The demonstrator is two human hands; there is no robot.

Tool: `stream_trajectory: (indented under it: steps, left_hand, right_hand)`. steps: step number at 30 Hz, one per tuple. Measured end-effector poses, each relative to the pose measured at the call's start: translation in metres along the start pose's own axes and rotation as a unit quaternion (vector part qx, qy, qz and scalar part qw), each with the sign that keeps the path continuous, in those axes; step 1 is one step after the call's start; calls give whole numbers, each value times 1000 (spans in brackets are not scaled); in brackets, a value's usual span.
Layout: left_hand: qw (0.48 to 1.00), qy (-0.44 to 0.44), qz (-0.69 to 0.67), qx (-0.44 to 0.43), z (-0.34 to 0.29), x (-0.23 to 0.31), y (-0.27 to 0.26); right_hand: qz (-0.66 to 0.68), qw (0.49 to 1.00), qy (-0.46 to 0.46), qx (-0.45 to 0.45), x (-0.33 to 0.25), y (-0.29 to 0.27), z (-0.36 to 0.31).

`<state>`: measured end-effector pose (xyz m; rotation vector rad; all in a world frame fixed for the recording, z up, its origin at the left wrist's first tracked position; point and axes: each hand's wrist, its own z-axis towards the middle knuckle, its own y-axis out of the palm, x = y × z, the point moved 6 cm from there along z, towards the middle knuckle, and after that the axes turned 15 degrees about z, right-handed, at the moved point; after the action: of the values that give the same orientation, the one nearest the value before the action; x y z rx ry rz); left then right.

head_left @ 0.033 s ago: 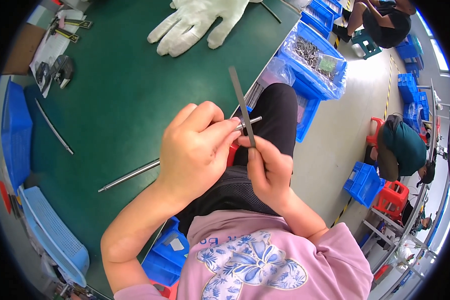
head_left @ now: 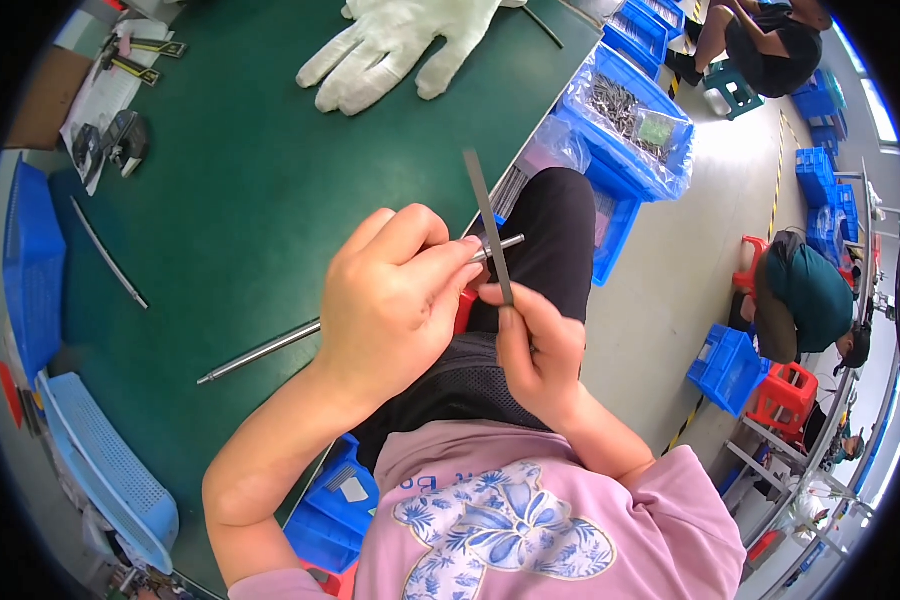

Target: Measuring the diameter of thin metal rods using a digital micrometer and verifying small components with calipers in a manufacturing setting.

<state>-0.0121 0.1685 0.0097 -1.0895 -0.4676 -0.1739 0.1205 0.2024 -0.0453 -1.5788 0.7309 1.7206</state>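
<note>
My left hand point(head_left: 395, 285) is closed round a shiny metal rod point(head_left: 260, 351). The rod slants from over the green table, through the fist, to a thinner stepped tip above my thigh. In my right hand point(head_left: 540, 345), thumb and fingers pinch the lower end of a thin, flat grey file point(head_left: 482, 190). The file stands steeply across the rod near its tip, just beyond my left fingertips. Whether the two touch is hard to tell. My left palm hides the middle of the rod.
On the green table point(head_left: 220, 220) lie a white glove point(head_left: 390, 50), a thin curved rod point(head_left: 108, 252) and calipers point(head_left: 135, 68). Blue baskets point(head_left: 110, 465) line its left edge. A blue bin of small metal parts point(head_left: 625, 115) stands at right. Two seated people point(head_left: 805, 295) are farther right.
The file has slid a little toward me along its length, with my right hand. My left hand and the rod stay nearly still.
</note>
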Motion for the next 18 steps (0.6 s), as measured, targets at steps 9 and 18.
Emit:
stream_trajectory:
  steps: [9,18]
  left_hand:
    - [1000,7,3,4,0,0,0]
    - [1000,2,-4,-1,0,0,1]
  right_hand:
    - [15,1000,19,-8,3,1,-1]
    - [-9,999,35,-26,-4,-3,-7]
